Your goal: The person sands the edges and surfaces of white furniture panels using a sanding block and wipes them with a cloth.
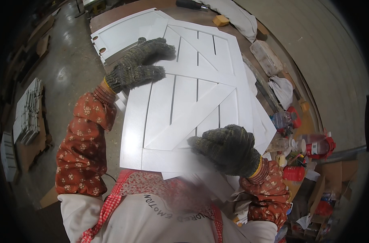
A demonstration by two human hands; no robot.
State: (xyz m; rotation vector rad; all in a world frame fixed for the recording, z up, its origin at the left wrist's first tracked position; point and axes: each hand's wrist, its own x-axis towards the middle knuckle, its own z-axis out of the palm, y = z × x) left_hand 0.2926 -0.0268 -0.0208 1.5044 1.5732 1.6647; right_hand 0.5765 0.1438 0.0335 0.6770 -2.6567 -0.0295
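Note:
A white door-like panel [156, 109] with grooved slats and diagonal braces lies in front of me, on top of other white boards. My left hand [140, 65], in a dark grey-green knitted glove, rests at the panel's upper left edge with its fingers apart. It holds nothing that I can see. Over the panel's lower right part is my right hand [229, 148], gloved alike, back upward and fingers drawn together. Whatever may be under its fingers is hidden. Another white panel [131, 32] with round holes along its edge lies beyond my left hand.
Along the right edge lie a wrapped block [266, 58], a white bag [280, 91], and several plastic bottles [282, 120]. A yellow block [221, 20] sits at the far edge. White boards are stacked [28, 111] on the floor at left. Open cardboard boxes [332, 176] stand lower right.

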